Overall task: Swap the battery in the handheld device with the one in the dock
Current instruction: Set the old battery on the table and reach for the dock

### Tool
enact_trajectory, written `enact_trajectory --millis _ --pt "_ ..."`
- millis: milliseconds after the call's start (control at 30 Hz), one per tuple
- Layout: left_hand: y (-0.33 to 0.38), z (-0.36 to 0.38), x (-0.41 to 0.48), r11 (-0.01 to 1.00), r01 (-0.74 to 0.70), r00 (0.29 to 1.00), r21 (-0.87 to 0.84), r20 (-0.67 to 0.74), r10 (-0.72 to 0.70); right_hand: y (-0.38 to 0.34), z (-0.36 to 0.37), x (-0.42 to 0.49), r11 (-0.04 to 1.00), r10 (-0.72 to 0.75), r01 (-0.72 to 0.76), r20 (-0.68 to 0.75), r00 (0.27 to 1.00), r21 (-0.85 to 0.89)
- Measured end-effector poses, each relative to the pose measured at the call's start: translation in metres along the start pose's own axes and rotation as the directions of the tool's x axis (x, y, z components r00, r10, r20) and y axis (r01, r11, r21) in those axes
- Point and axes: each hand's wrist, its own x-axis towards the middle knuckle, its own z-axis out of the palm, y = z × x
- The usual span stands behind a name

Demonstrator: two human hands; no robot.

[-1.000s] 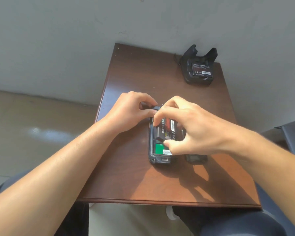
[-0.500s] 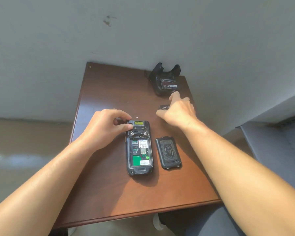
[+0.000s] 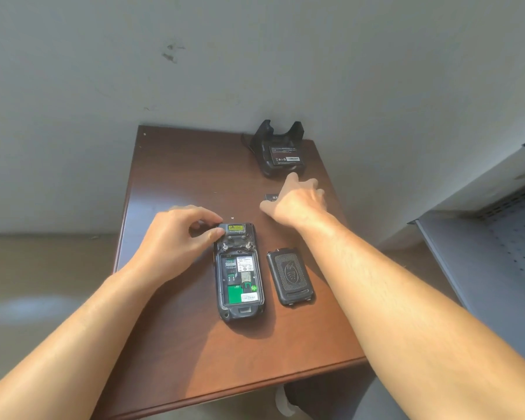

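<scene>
The handheld device (image 3: 240,278) lies face down mid-table with its battery bay open and empty, showing labels and a green board. My left hand (image 3: 176,237) pinches its top end between thumb and fingers. The back cover (image 3: 290,277) lies just right of the device. My right hand (image 3: 297,201) reaches out toward the dock (image 3: 281,147) at the far right of the table. It covers the removed battery (image 3: 271,196), of which only a dark corner shows between thumb and forefinger, low over the table. A second battery (image 3: 285,153) sits in the dock.
The brown table (image 3: 194,344) stands against a grey wall. A grey perforated metal shelf (image 3: 497,253) stands close on the right. My legs show below the table's near edge.
My right hand lifted the battery out of the device and carried it toward the dock. The bay is now empty. My left hand stays on the device's top end.
</scene>
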Motion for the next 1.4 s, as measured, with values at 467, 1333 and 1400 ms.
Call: enact_trajectory --millis 467,1333,1400 --pt "0.009 0.002 -0.01 0.983 -0.094 0.993 0.161 0.089 0.08 0.015 -0.014 0.006 0.968 -0.188 0.234 -0.362 0.913 0.089" --pt "-0.008 0.018 0.003 0.985 -0.005 0.995 0.173 -0.096 0.021 -0.014 -0.073 0.093 0.716 -0.562 0.541 0.096 0.822 -0.442" --pt "-0.007 0.017 0.003 0.985 -0.01 0.995 0.173 -0.099 0.028 -0.014 -0.071 0.097 0.673 -0.596 0.566 0.105 0.796 -0.476"
